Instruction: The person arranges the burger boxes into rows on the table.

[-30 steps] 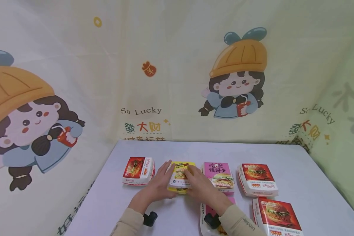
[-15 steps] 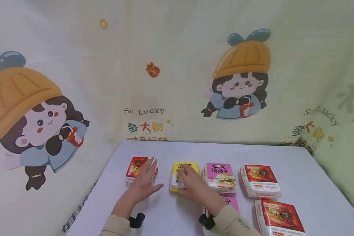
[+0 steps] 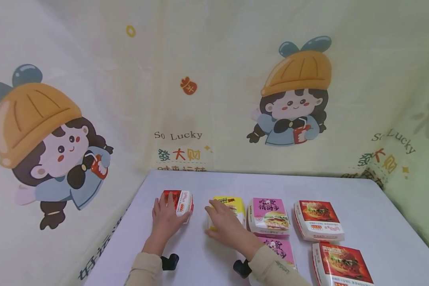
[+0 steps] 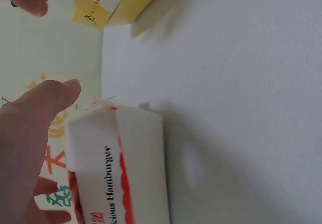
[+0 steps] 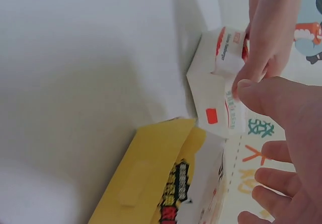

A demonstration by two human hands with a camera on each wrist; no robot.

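In the head view my left hand (image 3: 166, 222) lies over the red-and-white hamburger box (image 3: 184, 202) at the far left, fingers spread across its top. Its thumb stands a little off the box (image 4: 141, 168) in the left wrist view; whether the fingers touch cannot be told. My right hand (image 3: 230, 226) hovers at the yellow-and-white burger box (image 3: 235, 204), hiding part of it. The right wrist view shows that hand's thumb and fingers spread, with the yellow box (image 5: 146, 178) below and nothing gripped.
A pink burger box (image 3: 269, 216) stands just right of the yellow one, with a second pink box (image 3: 280, 250) nearer, partly behind the right arm. Two more red-and-white boxes (image 3: 318, 218) sit in a column at right. The white table (image 3: 196, 254) ends at a printed cloth backdrop (image 3: 228, 99).
My left hand has left the yellow box and moved left over the red-and-white box. The right hand has come off the yellow box's top and shifted slightly left. The head view has turned slightly.
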